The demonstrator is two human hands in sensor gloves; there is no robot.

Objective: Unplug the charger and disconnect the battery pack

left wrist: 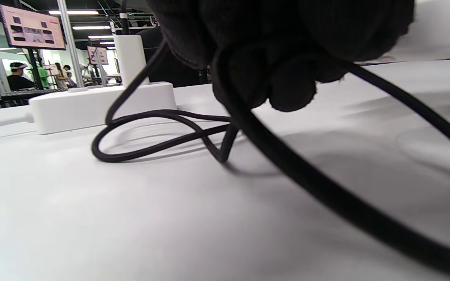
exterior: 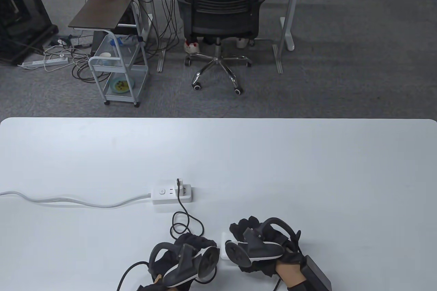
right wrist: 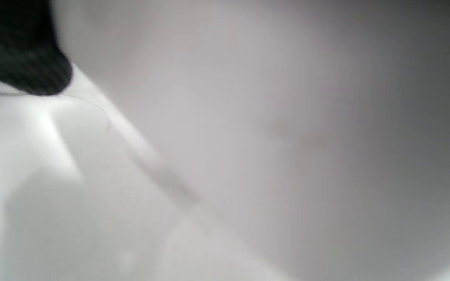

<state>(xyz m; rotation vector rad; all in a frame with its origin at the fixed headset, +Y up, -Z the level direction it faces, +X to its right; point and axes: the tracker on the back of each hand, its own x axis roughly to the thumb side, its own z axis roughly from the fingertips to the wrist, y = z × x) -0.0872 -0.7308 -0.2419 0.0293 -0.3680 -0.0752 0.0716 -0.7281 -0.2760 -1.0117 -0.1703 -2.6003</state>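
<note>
A white power strip (exterior: 172, 194) lies mid-table with a white charger (exterior: 180, 187) plugged into it. A black cable (exterior: 186, 217) runs from the charger in a loop toward me. My left hand (exterior: 193, 239) grips this cable near its end; in the left wrist view its curled fingers (left wrist: 272, 78) close around the cable (left wrist: 162, 115), with the strip (left wrist: 92, 105) and charger (left wrist: 131, 58) behind. A white battery pack (exterior: 225, 249) lies between my hands. My right hand (exterior: 240, 230) holds it down, covering most of it. The right wrist view shows only a blurred white surface and one fingertip (right wrist: 25, 66).
The strip's grey-white supply cord (exterior: 78, 201) trails off the table's left edge. A black box (exterior: 315, 272) sits by my right wrist. Beyond the table's far edge stand an office chair (exterior: 222, 14) and a small cart (exterior: 117, 72) on the floor.
</note>
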